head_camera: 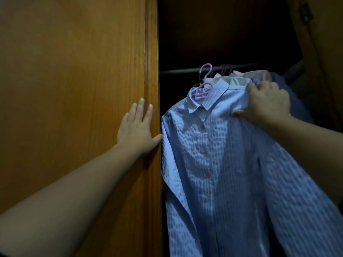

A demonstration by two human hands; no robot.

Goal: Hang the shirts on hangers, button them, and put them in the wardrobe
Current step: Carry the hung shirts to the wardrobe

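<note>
A light blue striped shirt (213, 164), buttoned down its front, hangs on a purple hanger (202, 91) inside the dark wardrobe. My right hand (267, 102) grips the shirt at its shoulder, fingers over the top and thumb underneath. A second purple hanger hook (206, 70) sits on the rail (178, 71) just behind. My left hand (137, 127) lies flat, fingers straight, against the edge of the wooden wardrobe door (74, 89), its thumb touching the shirt's sleeve.
Several other garments (259, 75), pale and dark, hang bunched on the rail to the right behind the shirt. The wardrobe's right side panel (319, 52) stands at the far right. The interior above the rail is dark.
</note>
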